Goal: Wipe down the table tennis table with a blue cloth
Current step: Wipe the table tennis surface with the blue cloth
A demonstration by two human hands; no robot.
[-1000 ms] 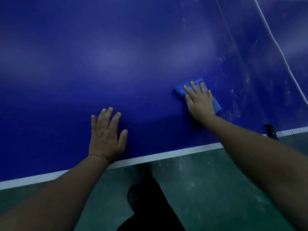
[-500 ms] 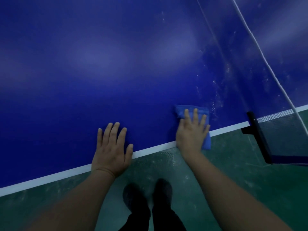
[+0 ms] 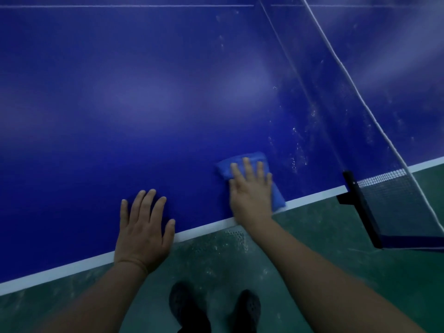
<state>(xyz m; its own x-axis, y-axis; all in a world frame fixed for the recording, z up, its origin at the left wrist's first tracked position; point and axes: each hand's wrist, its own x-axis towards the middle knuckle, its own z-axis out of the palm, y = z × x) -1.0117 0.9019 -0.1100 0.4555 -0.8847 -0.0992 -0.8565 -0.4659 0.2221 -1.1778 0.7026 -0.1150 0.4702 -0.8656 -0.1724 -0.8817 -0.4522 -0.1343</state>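
Near the white edge line of the big dark blue table tennis table (image 3: 168,92), at about 5 o'clock in the view, the person's right hand (image 3: 251,191) lies flat on the folded blue cloth (image 3: 242,162). Its fingers are straight and a little spread, pressing the cloth down, not curled round it. One corner of the cloth sits right at the edge, just over the white line. At about 7 o'clock the left hand (image 3: 144,229) rests flat on the bare table with its fingers spread wide, holding nothing. White dusty specks (image 3: 300,150) show on the table at about 3 o'clock, between the cloth and the black net (image 3: 394,195) with its black post (image 3: 360,207). Below are the green floor (image 3: 336,272) and the person's dark shoes (image 3: 189,306). The wiping looks partly done, since the specks are not gone yet. The cloth could slip off the edge and drop to the floor, because nothing grips it. If the hand pushes toward the specks too far, it could bump the net post.
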